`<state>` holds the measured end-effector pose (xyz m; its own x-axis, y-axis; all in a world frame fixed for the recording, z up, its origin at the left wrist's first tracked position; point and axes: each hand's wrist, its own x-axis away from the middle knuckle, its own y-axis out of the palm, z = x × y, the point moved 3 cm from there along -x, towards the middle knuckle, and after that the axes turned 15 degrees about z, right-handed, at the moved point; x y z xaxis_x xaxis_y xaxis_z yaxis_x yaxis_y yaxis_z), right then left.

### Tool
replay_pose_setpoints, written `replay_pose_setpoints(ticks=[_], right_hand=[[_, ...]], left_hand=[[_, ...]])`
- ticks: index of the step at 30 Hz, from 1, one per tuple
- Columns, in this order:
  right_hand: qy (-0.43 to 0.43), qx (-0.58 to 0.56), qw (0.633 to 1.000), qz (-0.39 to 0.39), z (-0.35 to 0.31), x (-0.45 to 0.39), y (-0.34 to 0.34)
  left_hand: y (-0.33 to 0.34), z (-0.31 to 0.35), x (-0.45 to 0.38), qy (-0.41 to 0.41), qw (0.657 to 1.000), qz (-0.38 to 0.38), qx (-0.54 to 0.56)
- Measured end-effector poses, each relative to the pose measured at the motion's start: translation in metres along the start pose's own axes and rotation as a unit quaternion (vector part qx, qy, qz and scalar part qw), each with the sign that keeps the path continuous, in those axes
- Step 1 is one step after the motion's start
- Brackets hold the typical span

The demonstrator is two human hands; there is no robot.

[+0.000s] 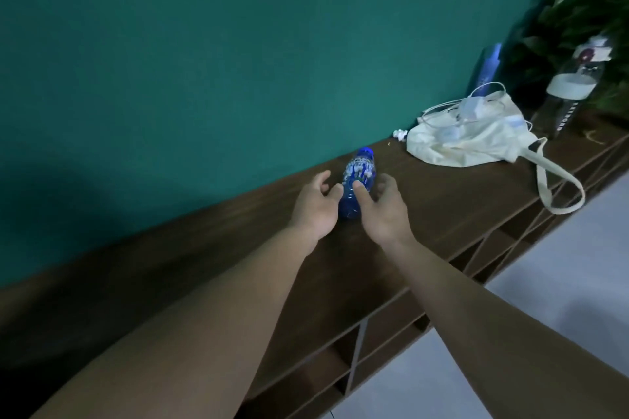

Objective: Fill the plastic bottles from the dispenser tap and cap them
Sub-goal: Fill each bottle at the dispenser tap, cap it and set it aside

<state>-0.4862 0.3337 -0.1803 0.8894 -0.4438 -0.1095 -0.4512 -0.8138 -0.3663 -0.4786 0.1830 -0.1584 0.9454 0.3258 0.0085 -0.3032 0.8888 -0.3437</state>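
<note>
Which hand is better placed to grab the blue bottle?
Right hand, marginally: its thumb already lies against the blue bottle and its fingers curve around the far side. The left hand is open beside it, apparently not touching.

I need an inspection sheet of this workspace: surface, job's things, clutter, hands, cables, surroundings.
Surface: dark wooden shelf top, open compartments below.
Job's things: one small blue bottle, upright, blue cap on; no dispenser tap seen.
Clutter: cream tote bag; tall clear bottle; dark blue bottle.
Hands: left hand and right hand either side of the blue bottle, fingers loosely curled; contact unclear.
Cables: white charger and cable on the bag.
Surroundings: teal wall, plant, pale floor.
</note>
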Motion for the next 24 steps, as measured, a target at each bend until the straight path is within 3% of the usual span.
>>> replay_pose_setpoints(ticks=[10,18,22,24], right_hand=[[0.028,-0.095,0.995,-0.022,-0.018,0.035,0.011],[-0.043,-0.194,0.97,-0.141,-0.065,0.157,-0.013],[-0.03,-0.228,0.947,-0.223,-0.091,0.226,-0.015],[-0.039,-0.239,0.943,-0.227,-0.111,0.25,-0.018]], left_hand=[[-0.014,-0.017,0.002,-0.055,0.995,0.043,0.075],[-0.131,0.0,0.062,-0.046,0.988,0.035,0.143],[-0.199,0.007,0.115,-0.049,0.981,0.038,0.186],[-0.232,0.001,0.148,-0.023,0.983,0.045,0.179]])
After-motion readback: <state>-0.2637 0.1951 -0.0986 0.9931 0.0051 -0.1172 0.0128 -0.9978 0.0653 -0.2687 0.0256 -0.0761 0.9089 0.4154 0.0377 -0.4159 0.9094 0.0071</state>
